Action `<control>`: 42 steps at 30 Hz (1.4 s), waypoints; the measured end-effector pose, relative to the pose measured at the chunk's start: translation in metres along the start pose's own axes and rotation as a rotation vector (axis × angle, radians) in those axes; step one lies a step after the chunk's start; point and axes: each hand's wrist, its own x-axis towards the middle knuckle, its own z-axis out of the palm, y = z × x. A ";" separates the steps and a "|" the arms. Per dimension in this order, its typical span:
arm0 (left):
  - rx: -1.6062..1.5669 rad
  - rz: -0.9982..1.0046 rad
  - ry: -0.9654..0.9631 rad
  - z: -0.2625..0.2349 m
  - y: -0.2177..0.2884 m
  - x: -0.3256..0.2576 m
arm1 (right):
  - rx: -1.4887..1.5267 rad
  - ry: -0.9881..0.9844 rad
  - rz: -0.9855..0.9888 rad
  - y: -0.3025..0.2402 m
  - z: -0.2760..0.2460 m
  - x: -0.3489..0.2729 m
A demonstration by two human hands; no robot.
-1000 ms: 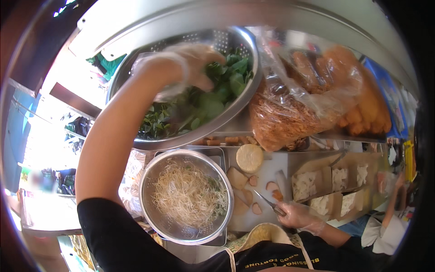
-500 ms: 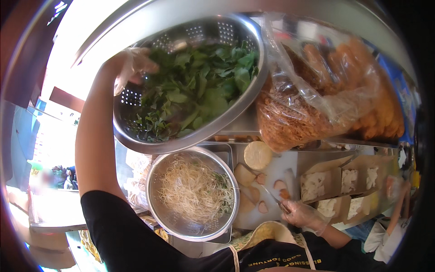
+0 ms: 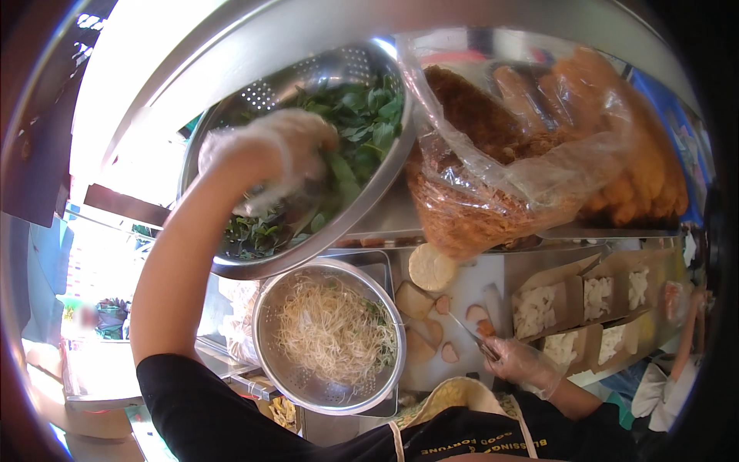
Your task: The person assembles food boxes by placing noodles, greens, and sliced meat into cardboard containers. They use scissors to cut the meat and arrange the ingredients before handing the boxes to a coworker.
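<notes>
My left hand (image 3: 269,158), in a clear plastic glove, is down among the dark green leaves (image 3: 373,115) in a large metal colander (image 3: 369,208). Motion smears its fingers, so whether they grip any leaves cannot be made out. Low on the right, my gloved right hand (image 3: 519,366) is closed around a knife (image 3: 471,336), its thin blade pointing up and left over a white cutting board (image 3: 486,285). Beside the blade lie pinkish sausage slices (image 3: 476,313) and a pale round block (image 3: 433,266).
A smaller colander (image 3: 265,362) of bean sprouts stands nearest me. An open plastic bag (image 3: 477,208) of brown shreds leans by orange fried pieces (image 3: 639,177). Several cardboard boxes (image 3: 570,312) with white food sit right. Another person's arm (image 3: 685,339) shows at far right.
My left hand has moved from the large colander's left rim rightward into the leaves. The right hand keeps the knife in nearly the same place. The view has shifted slightly.
</notes>
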 end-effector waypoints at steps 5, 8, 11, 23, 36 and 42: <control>-0.449 0.018 0.083 -0.016 -0.013 0.039 | -0.014 -0.003 0.007 0.013 0.003 -0.006; -0.447 0.062 0.039 -0.003 -0.009 0.081 | -0.001 0.014 0.024 0.023 0.007 -0.008; -0.340 0.072 0.038 0.013 -0.005 0.089 | 0.093 0.060 -0.010 0.035 0.017 -0.009; -0.518 0.004 0.078 0.018 -0.019 0.059 | 0.322 0.087 -0.011 0.070 0.024 -0.006; -0.123 -0.024 0.225 0.027 -0.009 0.005 | 0.169 0.025 -0.044 0.067 0.025 -0.006; -0.253 0.360 0.765 0.059 -0.061 0.072 | 0.171 0.010 0.023 0.056 0.025 -0.017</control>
